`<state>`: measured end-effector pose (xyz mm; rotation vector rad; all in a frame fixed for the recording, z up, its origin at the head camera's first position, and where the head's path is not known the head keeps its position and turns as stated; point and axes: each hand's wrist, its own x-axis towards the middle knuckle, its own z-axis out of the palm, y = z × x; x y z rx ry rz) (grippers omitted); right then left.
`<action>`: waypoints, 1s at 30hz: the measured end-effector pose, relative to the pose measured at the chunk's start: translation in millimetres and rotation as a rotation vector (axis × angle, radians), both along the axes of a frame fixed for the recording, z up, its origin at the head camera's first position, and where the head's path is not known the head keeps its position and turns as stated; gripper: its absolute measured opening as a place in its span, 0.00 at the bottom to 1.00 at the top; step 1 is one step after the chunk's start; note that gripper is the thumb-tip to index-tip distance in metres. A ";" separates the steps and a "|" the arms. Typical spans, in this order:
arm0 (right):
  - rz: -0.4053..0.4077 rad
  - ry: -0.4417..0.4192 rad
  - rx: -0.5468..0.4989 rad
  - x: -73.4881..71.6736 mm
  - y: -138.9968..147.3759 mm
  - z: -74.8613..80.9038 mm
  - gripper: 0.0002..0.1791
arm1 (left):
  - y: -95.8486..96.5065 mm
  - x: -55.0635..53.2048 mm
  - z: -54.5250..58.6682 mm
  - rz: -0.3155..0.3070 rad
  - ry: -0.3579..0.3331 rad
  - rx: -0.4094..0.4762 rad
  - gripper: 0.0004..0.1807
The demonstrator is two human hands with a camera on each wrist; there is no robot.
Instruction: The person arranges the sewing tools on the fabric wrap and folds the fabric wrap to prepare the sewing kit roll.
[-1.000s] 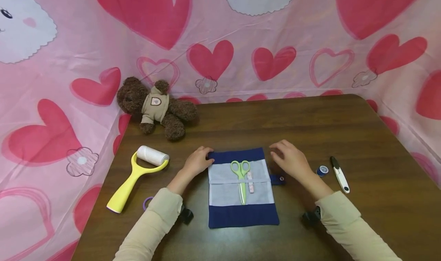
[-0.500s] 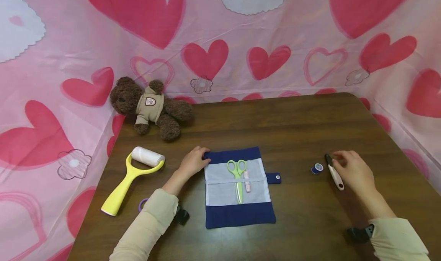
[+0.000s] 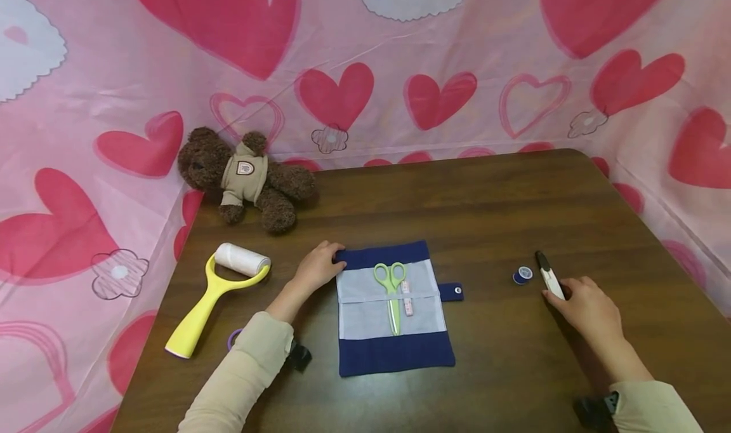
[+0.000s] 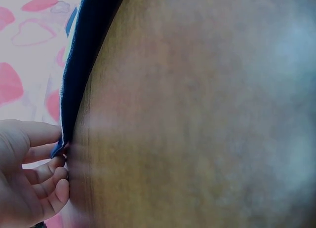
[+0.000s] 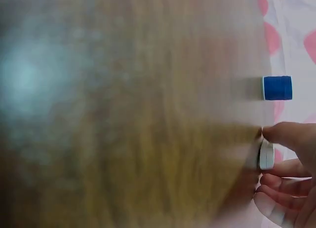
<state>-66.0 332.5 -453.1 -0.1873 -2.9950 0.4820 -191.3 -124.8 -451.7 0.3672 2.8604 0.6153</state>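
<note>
A navy and light-grey fabric pouch (image 3: 395,355) lies unfolded on the table. Green-handled scissors (image 3: 391,279) and a pink-and-white tape measure (image 3: 407,299) sit under its grey strap. My left hand (image 3: 316,269) pinches the pouch's far left corner between thumb and fingers; the left wrist view shows that navy edge (image 4: 81,75) slightly raised. Over on the right, my right hand (image 3: 591,307) grips the white lower end of black-tipped thread snips (image 3: 549,279). In the right wrist view the snips' white end (image 5: 266,156) stands between thumb and fingers. A blue thread spool (image 3: 522,275) is just left of them.
A yellow-handled lint roller (image 3: 200,315) lies on the left, with a purple ring-shaped piece (image 3: 233,338) partly hidden by the left sleeve. At the back left rests a brown teddy bear (image 3: 245,178). Pink heart-patterned cloth (image 3: 434,33) hangs behind the wooden table (image 3: 485,211).
My right hand has moved right from beside the pouch to the thread snips, then slid down to their white end and taken hold. My left hand has stayed at the pouch corner.
</note>
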 end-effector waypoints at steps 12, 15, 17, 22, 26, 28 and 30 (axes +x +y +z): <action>-0.034 -0.019 -0.042 -0.8 5.2 16.0 0.13 | -1.3 1.6 -1.0 0.002 0.001 0.006 0.20; -0.069 -0.012 -0.067 0.8 7.6 26.5 0.15 | -1.3 1.0 -1.5 -0.001 0.001 0.008 0.20; -0.084 0.012 -0.082 2.3 8.0 34.9 0.15 | -1.3 0.5 -1.6 -0.002 -0.002 0.009 0.20; -0.095 0.103 -0.117 0.6 3.0 59.4 0.17 | -1.0 -0.1 -0.1 0.006 -0.004 0.007 0.20; -0.092 0.164 -0.195 -4.6 -8.0 75.2 0.18 | -0.7 0.1 1.1 0.005 0.001 0.005 0.20; -0.062 0.175 -0.266 -7.8 -16.0 80.3 0.16 | -0.5 0.1 1.1 0.003 0.001 0.005 0.20; -0.011 0.181 -0.362 -12.1 -26.0 82.6 0.09 | -0.2 0.0 0.9 0.001 0.002 0.003 0.20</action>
